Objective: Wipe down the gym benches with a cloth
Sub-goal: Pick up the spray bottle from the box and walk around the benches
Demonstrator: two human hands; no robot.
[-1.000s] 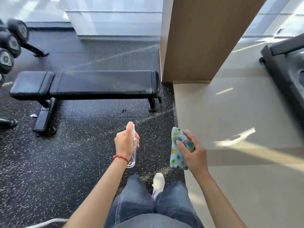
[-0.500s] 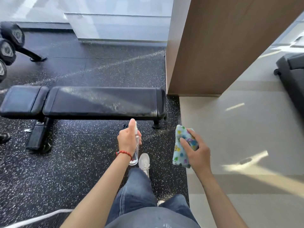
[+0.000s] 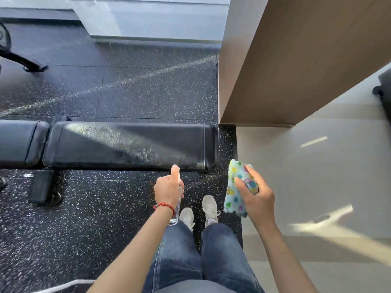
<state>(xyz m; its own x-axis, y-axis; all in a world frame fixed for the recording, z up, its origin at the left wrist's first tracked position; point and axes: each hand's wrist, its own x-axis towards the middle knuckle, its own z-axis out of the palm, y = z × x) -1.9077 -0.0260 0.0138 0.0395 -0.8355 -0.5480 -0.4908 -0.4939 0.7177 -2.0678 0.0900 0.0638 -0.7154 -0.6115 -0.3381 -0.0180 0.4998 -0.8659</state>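
A black padded gym bench [image 3: 127, 144] lies crosswise right in front of my feet, its right end near the wooden pillar. My left hand [image 3: 167, 189] grips a clear spray bottle [image 3: 176, 208], a finger on its top, just in front of the bench's near edge. My right hand [image 3: 257, 199] holds a folded pale-blue cloth [image 3: 234, 187] with coloured blotches, off the bench's right end. Neither hand touches the bench.
A wooden-clad pillar [image 3: 296, 66] rises at the right behind the bench. The bench's foot [image 3: 42, 187] stands on the speckled black floor at the left. Rack legs [image 3: 25, 62] show far left; a dark machine [image 3: 384, 89] at the right edge on pale tiles.
I have walked up to the bench, which now fills the view just ahead of my feet. Both hands keep their hold on the bottle and the cloth.
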